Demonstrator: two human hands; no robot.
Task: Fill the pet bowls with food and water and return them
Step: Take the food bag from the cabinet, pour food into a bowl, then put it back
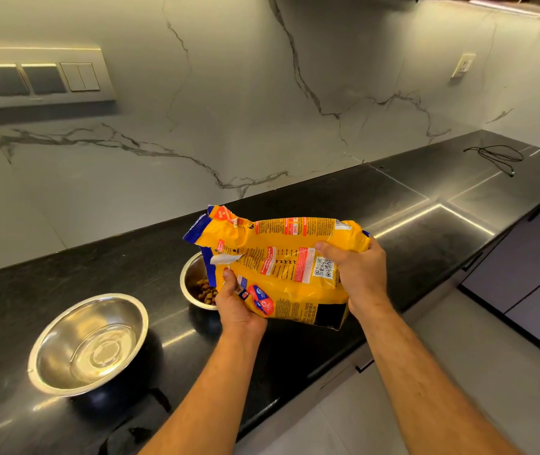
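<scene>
black cable point(495, 155), switch panel point(37, 78), wall socket point(463, 65)

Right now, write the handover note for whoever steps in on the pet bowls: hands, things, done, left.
Left hand: gripping the yellow food bag near its torn open end.
Right hand: holding the bag's bottom end, raised so the bag tilts mouth-down.
Food bowl: on the black counter under the bag's mouth, kibble already inside; how full it is stays hidden behind the bag.
Second bowl: on the counter to the left, apparently holding clear water, though this is hard to confirm.
Done: food going in.
Left: finish pouring, set the bag down, check the water, return both bowls.
</scene>
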